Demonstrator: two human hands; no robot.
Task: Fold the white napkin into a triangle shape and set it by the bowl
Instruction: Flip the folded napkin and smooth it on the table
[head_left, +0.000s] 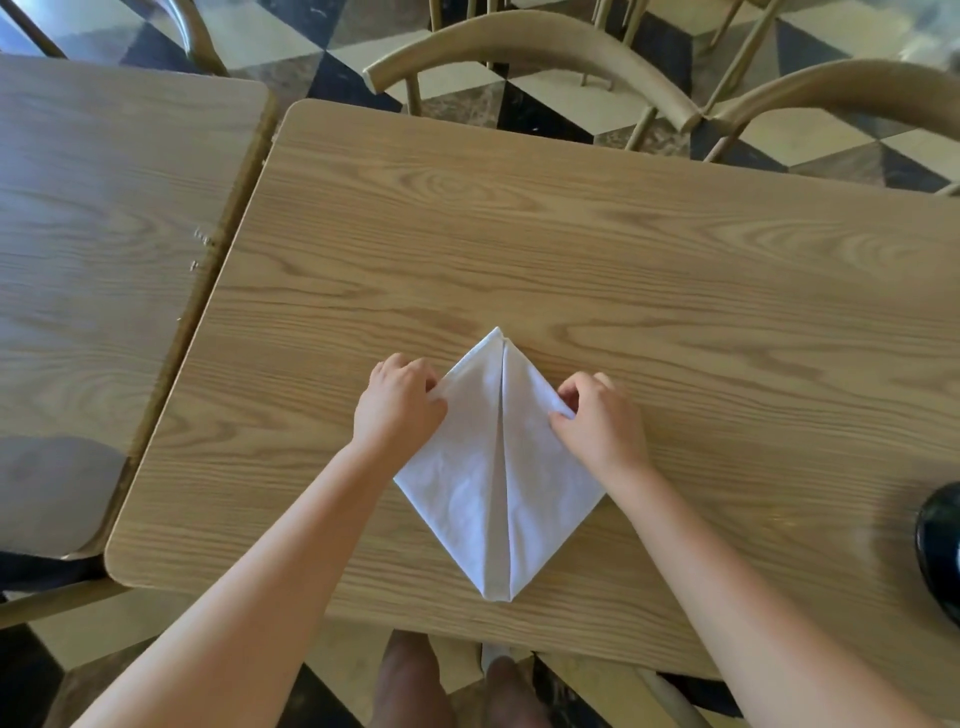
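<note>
The white napkin (498, 467) lies flat on the wooden table (623, 270), folded into a diamond with a seam down its middle where two flaps meet. Its far tip points away from me and its near tip sits close to the table's front edge. My left hand (397, 402) pinches the upper left edge of the napkin. My right hand (597, 418) pinches the upper right edge. A dark bowl (940, 545) shows partly at the right edge of the view, well apart from the napkin.
A second wooden table (104, 234) stands close on the left with a narrow gap between. Two curved wooden chair backs (530, 39) stand beyond the far edge. The floor is checkered. My legs show below the front edge.
</note>
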